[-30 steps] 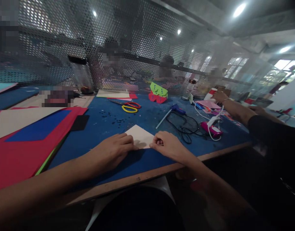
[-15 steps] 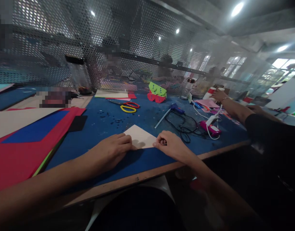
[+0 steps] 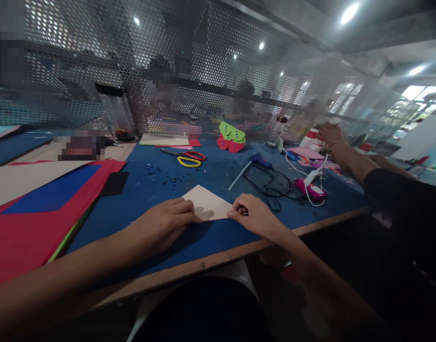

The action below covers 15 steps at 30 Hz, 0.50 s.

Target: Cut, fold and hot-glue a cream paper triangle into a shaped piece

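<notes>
A folded white paper (image 3: 205, 203) lies on the blue table (image 3: 211, 178) near its front edge. My left hand (image 3: 164, 223) rests on the paper's left corner, fingers together and pressed flat on it. My right hand (image 3: 255, 216) is curled into a loose fist and presses down on the paper's right corner. Both forearms reach in from below.
Red, blue and white sheets (image 3: 33, 199) are stacked at the left. Scissors (image 3: 187, 158), a green and red paper craft (image 3: 232, 137), a glue gun (image 3: 259, 162) with black cable, a pink device (image 3: 311, 188) and a bottle (image 3: 278, 131) lie further back. Another person's arm (image 3: 349, 159) reaches in at right. A perforated screen (image 3: 189, 71) closes the back.
My right hand has slid slightly to the right along the paper's edge. The other person's hand at the right has lifted a little.
</notes>
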### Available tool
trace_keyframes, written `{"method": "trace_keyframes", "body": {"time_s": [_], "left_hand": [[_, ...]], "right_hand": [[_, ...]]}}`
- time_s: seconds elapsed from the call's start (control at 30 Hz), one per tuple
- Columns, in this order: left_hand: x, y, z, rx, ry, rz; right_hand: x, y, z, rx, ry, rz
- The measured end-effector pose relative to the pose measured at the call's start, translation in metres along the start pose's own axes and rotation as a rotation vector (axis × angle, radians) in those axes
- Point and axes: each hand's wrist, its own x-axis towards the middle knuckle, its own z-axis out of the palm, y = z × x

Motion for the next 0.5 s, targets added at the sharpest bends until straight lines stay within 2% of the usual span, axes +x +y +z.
{"method": "trace_keyframes", "body": {"time_s": [0.3,0.5], "left_hand": [[0.000,-0.001,0.002,0.000,0.020,0.018],[0.000,-0.001,0.002,-0.002,0.012,0.009]], "right_hand": [[-0.001,0.006,0.000,-0.005,0.019,-0.009],[-0.003,0.020,-0.003,-0.021,0.064,-0.016]]}}
